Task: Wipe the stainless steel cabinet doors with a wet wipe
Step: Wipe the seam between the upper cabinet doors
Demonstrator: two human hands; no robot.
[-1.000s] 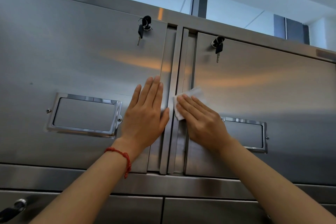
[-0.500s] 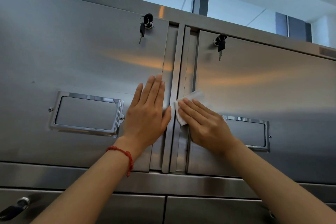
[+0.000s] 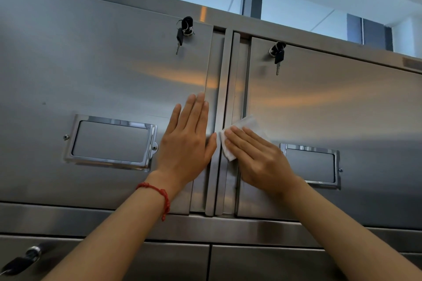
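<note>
Right hand [image 3: 258, 159] is laid flat, fingers straight and close together, pressed onto a white wet wipe [image 3: 242, 134]; nothing is gripped. Wipe is held against the inner edge of the right cabinet door [image 3: 342, 107], beside the vertical handle strips [image 3: 225, 121] at the centre seam. Left hand [image 3: 189, 139] is spread open, palm flat on the left cabinet door [image 3: 91, 70], thumb touching the strip. A red bracelet [image 3: 159, 196] is worn on the left wrist. Keys [image 3: 182, 32] are seen hanging in both door locks.
</note>
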